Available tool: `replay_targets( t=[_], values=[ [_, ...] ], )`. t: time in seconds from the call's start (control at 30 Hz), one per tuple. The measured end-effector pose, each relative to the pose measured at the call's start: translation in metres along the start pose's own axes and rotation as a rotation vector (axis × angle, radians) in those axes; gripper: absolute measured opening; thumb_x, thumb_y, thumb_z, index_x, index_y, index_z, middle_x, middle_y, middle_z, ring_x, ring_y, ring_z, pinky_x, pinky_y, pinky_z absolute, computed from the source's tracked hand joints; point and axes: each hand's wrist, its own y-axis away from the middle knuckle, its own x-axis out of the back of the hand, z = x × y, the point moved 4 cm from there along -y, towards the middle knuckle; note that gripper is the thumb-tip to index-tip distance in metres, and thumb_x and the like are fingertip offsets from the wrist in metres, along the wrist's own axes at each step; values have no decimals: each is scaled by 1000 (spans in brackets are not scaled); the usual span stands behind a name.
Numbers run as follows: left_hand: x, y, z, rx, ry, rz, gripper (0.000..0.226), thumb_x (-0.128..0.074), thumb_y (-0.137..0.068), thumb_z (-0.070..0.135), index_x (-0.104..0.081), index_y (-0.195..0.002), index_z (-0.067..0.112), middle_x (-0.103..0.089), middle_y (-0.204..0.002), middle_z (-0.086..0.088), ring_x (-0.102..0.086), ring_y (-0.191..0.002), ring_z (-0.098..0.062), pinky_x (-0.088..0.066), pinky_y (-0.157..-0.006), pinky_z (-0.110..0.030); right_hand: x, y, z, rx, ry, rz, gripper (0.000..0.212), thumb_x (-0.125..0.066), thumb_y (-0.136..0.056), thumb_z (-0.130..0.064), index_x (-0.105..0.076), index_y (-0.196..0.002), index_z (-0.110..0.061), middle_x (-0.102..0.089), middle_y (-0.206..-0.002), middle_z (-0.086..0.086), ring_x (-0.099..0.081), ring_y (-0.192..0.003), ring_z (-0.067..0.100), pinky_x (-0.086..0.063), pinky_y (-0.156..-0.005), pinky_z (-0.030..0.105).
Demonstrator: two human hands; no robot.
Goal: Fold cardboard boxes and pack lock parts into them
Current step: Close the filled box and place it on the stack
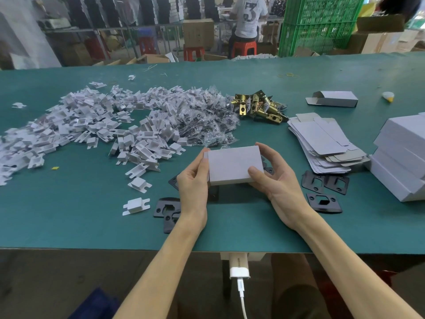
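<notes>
Green worktable [92, 226], packing shop: closed white box [233, 165] held above it w/ both hands, left hand [193, 183] gripping its left end, right hand [274, 178] curled round its right end. Black strike plates [324, 202] lie just right of the fingers; brass latches [258, 108] & flat box blanks [322, 143] beyond.

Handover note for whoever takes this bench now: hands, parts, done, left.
Left hand and right hand each grip an end of one folded white box above the table.
Flat blanks and stacked boxes lie right; brass latches, screw bags, white inserts beyond; black plates near the hands.
Done: box folded; contents not visible. Left: stack it, fold blanks, pack loose parts.
</notes>
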Motion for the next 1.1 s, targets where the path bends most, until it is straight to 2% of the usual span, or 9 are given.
replay_targets(
  t=[0.17,0.3,0.43,0.67,0.83,1.0,1.1],
  values=[
    [-3,4,3,14,-42,-48,38,-56,-106,32,-65,-140,17,-67,-140,3,-59,-134,-18,-41,-119,-50,-2,1,0,-5,15,-11,61,-74,-86,-21,-51,-143,-21,-57,-143,-1,-67,-118,23,-54,-102,48],
    [-6,6,5,32,-53,-77,46,-53,-98,53,-71,-130,25,-72,-128,-4,-64,-124,-27,-43,-114,-60,-2,1,-1,-7,29,-17,63,-77,-84,-24,-52,-142,-22,-58,-141,-3,-67,-117,23,-54,-102,49],
    [-8,8,5,51,-35,-92,61,-49,-91,67,-66,-136,29,-69,-133,-4,-62,-127,-24,-41,-117,-55,-2,1,0,-8,40,-21,64,-79,-82,-23,-53,-140,-23,-59,-139,-4,-68,-116,25,-54,-102,49],
    [-10,11,6,32,-68,-136,74,-48,-93,65,-48,-154,23,-52,-156,-1,-46,-146,-19,-31,-125,-49,-3,2,-2,8,46,-32,64,-81,-80,-21,-54,-137,-22,-60,-137,-5,-70,-112,27,-57,-93,36],
    [-11,11,7,15,-78,-160,77,-49,-94,61,-41,-158,20,-47,-160,4,-42,-148,-13,-29,-127,-44,-4,2,-2,8,38,-28,63,-80,-81,-17,-53,-137,-19,-58,-138,-1,-69,-113,27,-55,-97,41],
    [-13,12,7,-18,-149,-219,72,-52,-98,41,-30,-164,19,-40,-161,15,-43,-142,4,-29,-126,-34,-4,1,-2,15,54,-34,63,-81,-80,-17,-52,-137,-19,-58,-137,-1,-70,-111,25,-58,-93,35],
    [-14,11,7,-26,-206,-248,75,-54,-98,28,-23,-165,18,-39,-164,6,-42,-145,-6,-32,-124,-33,-3,1,-1,20,62,-33,62,-81,-81,-18,-52,-136,-20,-57,-136,-2,-71,-110,24,-58,-92,33]
  ],
)
